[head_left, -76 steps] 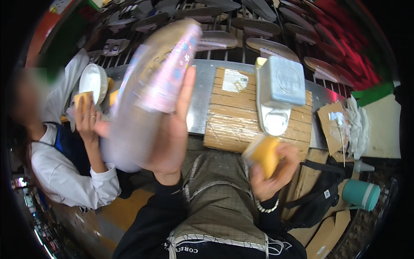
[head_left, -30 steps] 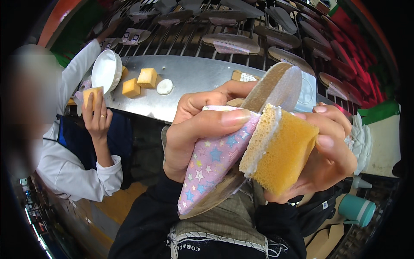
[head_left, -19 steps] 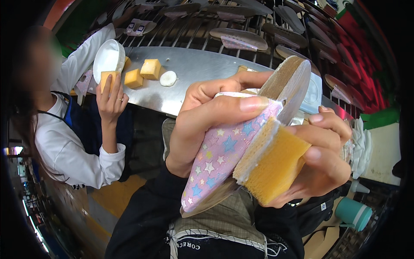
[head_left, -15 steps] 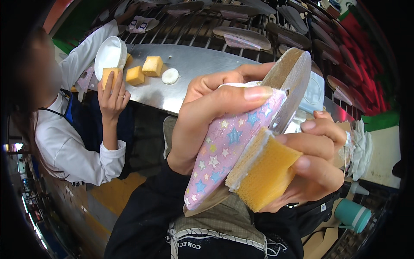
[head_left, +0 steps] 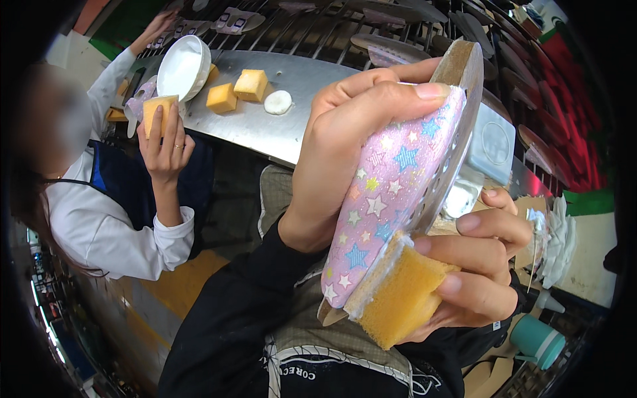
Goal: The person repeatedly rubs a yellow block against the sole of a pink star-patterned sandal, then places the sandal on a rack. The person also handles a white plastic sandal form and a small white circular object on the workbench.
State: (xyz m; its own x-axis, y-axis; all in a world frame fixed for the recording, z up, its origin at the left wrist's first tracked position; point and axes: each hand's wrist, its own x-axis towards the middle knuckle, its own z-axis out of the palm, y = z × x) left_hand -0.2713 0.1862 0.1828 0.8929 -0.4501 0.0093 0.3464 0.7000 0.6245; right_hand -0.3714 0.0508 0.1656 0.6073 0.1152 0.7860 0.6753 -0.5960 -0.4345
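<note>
My left hand [head_left: 342,142] is closed round a flat, sole-shaped form [head_left: 470,99], brown and grey, held up on a slant. A glittery pink shoe upper [head_left: 378,205] with pale, blue and yellow stars lies over it, and my thumb presses near its top. My right hand [head_left: 481,255] grips a yellow sponge block [head_left: 401,292] between thumb and fingers. White paste coats the sponge's edge, which rests against the lower right rim of the upper. The thumb of my right hand is mostly hidden.
On the left, a co-worker's hand [head_left: 166,146] holds another sponge [head_left: 159,113] beside a white bowl [head_left: 184,69]. Sponge blocks [head_left: 251,85] and a round white lid [head_left: 277,102] sit on the metal table [head_left: 245,132]. Behind stands a rack of similar forms [head_left: 388,50]. A teal jug [head_left: 541,341] stands low right.
The form and upper have shifted slightly right and turned more upright. My sponge has slid down along the upper's rim toward its lower end. The co-worker's far arm has reached out to the rack.
</note>
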